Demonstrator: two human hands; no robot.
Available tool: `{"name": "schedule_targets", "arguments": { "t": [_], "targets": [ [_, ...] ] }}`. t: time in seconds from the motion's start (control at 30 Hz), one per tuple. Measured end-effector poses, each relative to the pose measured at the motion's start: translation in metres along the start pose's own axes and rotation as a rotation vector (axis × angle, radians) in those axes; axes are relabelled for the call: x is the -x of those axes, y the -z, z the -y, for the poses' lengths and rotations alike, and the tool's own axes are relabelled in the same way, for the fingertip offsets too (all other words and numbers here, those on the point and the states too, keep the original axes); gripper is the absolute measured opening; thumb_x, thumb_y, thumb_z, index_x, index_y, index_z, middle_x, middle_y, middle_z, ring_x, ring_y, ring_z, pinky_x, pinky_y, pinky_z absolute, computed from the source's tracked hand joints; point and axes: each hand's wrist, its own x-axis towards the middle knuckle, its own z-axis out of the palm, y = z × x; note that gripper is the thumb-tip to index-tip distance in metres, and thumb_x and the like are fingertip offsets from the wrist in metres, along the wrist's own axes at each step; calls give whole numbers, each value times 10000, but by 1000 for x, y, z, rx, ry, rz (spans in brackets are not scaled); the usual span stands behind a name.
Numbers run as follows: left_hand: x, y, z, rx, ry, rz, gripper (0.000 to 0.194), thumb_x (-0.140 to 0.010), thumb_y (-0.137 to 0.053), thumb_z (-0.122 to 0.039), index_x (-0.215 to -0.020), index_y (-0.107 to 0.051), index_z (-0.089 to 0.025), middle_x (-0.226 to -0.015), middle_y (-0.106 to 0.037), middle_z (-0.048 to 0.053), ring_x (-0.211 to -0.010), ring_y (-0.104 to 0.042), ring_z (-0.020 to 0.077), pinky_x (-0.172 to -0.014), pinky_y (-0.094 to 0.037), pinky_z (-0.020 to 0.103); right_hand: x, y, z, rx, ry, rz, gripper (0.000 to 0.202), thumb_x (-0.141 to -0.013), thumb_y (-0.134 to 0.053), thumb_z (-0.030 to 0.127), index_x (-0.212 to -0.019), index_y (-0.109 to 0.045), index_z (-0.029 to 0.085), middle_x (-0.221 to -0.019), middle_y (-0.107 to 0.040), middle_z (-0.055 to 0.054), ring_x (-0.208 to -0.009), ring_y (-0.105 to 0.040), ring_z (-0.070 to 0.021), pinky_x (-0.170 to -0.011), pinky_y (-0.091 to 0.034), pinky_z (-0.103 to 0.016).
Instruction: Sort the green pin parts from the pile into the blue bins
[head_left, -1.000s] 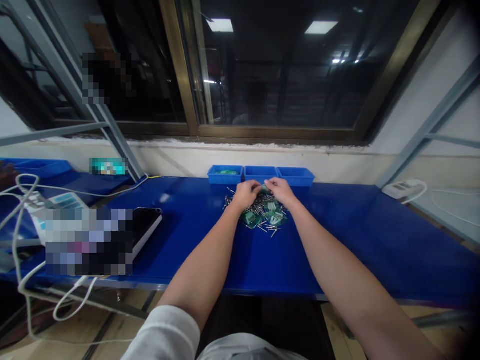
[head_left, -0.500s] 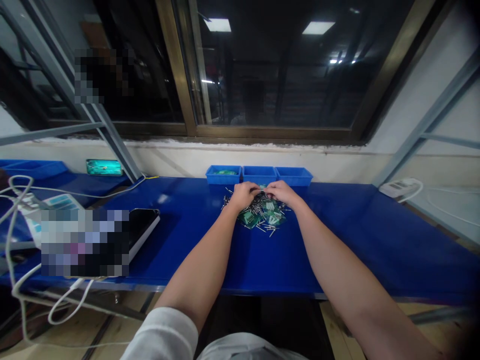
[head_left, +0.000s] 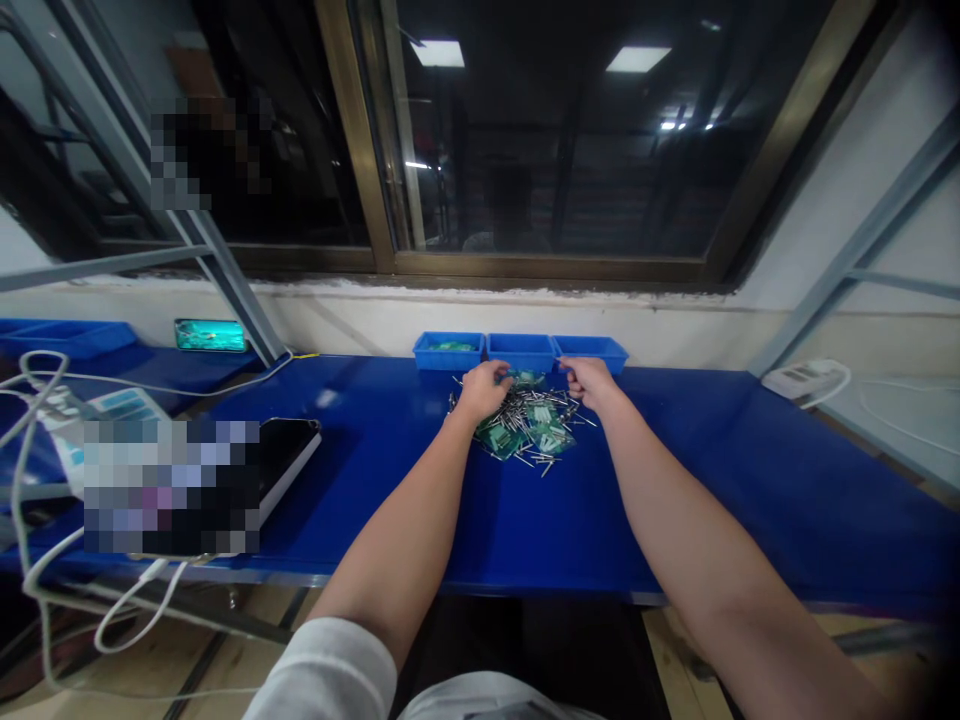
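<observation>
Pile of small green boards and metal pins, lying in the middle of the frame on the blue table, just below three blue bins set in a row against the wall. Left hand resting on the upper left edge of pile, fingers curled down into the parts, seemingly pinching something small, though too tiny to tell what. Right hand lifted off the upper right edge of pile, close to the rightmost bin, fingers pressed together at the tips as if holding a small piece; impossible to confirm any piece between them. Something green visible inside the leftmost bin, contents of the other two not clear. Judging from this, sorting only begun or in the middle: most parts still heaped on table, very little in the bins. At left of frame, white cables, a dark flat device, and a phone leaning near the wall; at far right, a white power strip.
</observation>
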Motion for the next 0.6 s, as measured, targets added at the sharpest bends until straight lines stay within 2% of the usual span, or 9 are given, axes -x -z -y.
{"name": "schedule_targets", "arguments": {
  "t": [0.07,0.17,0.27,0.33,0.43,0.53,0.6],
  "targets": [
    [1,-1,0,-24,-24,25,274,-764,-575,-259,-1021,-633,-186,-991,-675,61,-913,-611,182,-834,-455,298,-3,-1,0,-71,61,-71,235,-756,-622,373,-714,-482,189,-369,-309,106,-285,-234,-33,-306,-145,-161],
    [3,1,-2,-46,-24,56,292,-771,-575,-295,-1039,-626,-188,-1007,-672,67,-938,-605,190,-833,-449,299,-5,-2,1,-139,135,-85,331,-723,-623,501,-764,-452,221,-374,-292,121,-285,-226,-38,-311,-156,-168],
    [4,3,-5,-56,-19,80,326,-774,-577,-338,-1061,-617,-189,-1020,-668,74,-960,-598,204,-841,-440,308,-4,-2,0,-139,187,-32,346,-712,-621,513,-846,-477,228,-377,-313,120,-287,-233,-46,-319,-162,-180],
    [5,4,-7,-71,-31,89,346,-779,-569,-362,-1079,-610,-194,-1040,-661,74,-980,-588,212,-852,-431,315,-4,-2,-2,-92,228,-29,384,-721,-612,484,-976,-501,220,-385,-349,116,-295,-249,-54,-329,-183,-189],
    [6,4,-9,-140,-51,104,350,-798,-536,-382,-1090,-607,-203,-1086,-641,79,-1023,-562,225,-880,-411,335,-4,-7,-7,140,321,-62,480,-727,-603,437,-1116,-520,169,-413,-430,85,-335,-349,-78,-372,-275,-208],
    [7,3,-10,-249,-46,134,346,-805,-508,-395,-1068,-626,-205,-1120,-616,98,-1058,-533,257,-901,-388,392,-1,-17,-14,554,461,-20,417,-699,-627,414,-1017,-624,145,-518,-564,3,-502,-530,-133,-520,-405,-249],
    [8,2,-10,-306,-45,170,328,-802,-500,-397,-1019,-653,-205,-1112,-610,109,-1061,-522,276,-904,-377,427,2,-23,-19,808,530,46,379,-666,-654,435,-931,-674,165,-669,-649,-59,-666,-599,-185,-624,-433,-277]
  ]
}}
